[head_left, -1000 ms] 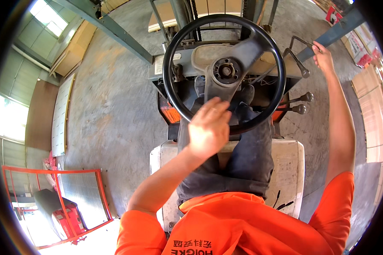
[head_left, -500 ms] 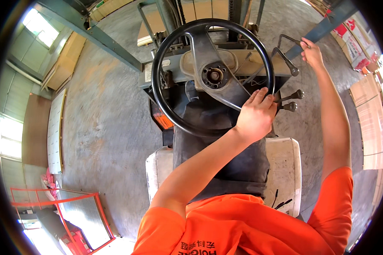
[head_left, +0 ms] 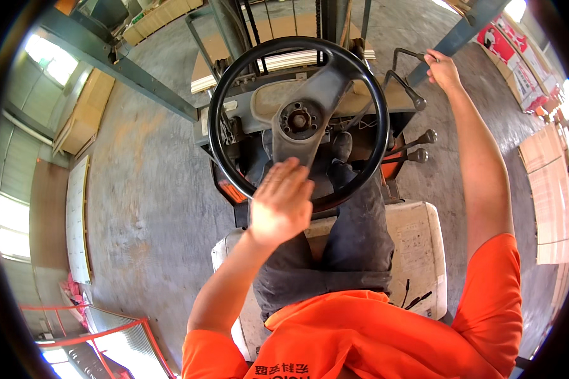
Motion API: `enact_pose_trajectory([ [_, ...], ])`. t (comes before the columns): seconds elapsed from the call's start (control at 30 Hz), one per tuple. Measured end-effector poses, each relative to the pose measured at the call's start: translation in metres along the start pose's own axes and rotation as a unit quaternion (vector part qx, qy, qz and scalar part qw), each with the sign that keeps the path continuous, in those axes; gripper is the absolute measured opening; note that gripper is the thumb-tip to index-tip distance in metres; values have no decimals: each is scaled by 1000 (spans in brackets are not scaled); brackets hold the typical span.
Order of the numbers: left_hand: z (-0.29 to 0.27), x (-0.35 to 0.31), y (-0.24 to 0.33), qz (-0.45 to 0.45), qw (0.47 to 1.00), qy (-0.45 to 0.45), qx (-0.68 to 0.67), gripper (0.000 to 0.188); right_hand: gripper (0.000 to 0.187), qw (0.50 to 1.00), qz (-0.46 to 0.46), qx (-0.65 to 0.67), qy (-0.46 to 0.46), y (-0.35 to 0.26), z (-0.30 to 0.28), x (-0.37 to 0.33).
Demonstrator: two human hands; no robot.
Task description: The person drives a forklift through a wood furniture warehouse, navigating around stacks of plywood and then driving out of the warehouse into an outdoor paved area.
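My left hand [head_left: 281, 202] lies palm down over the lower rim of the black steering wheel [head_left: 385, 136], slightly blurred. Its fingers are stretched out flat toward the wheel's lower spoke. My right hand [head_left: 443, 71] is closed round the end of a bent control lever [head_left: 403, 52], its knob hidden in my fingers. Just beside it stands a second bent lever [head_left: 417, 101] with a dark knob. Lower down, two short levers [head_left: 427, 136] with round knobs stick out to the right of the wheel, untouched.
A stack of boards [head_left: 297, 60] lies ahead, behind the forklift's mast [head_left: 231, 31]. Blue-grey posts [head_left: 133, 72] rise on both sides. Board stacks [head_left: 545, 180] stand at right, cartons [head_left: 85, 110] at left. A red railing [head_left: 95, 335] is at lower left.
The wheel has turned clockwise, and my left hand has moved left along its lower rim. My right hand stays on the lever. The boards ahead appear nearer.
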State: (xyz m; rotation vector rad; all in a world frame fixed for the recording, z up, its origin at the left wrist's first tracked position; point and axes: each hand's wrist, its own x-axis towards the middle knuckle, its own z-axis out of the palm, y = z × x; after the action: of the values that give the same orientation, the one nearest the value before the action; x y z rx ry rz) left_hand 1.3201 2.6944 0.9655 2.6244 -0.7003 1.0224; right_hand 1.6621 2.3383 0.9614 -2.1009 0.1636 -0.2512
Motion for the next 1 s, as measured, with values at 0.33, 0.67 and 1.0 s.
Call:
enact_pose_trajectory([
  [0.33, -21, 41, -111, -64, 989, 84, 108, 22, 38, 999, 37, -17, -16, -6, 6, -10],
  [0.67, 1, 71, -154, -77, 986, 91, 113, 21, 38, 985, 55, -116, -114, 3, -2, -26],
  [1.0, 7, 92, -167, -109, 986, 98, 84, 23, 40, 943, -194, -258, -84, 3, 76, -58],
])
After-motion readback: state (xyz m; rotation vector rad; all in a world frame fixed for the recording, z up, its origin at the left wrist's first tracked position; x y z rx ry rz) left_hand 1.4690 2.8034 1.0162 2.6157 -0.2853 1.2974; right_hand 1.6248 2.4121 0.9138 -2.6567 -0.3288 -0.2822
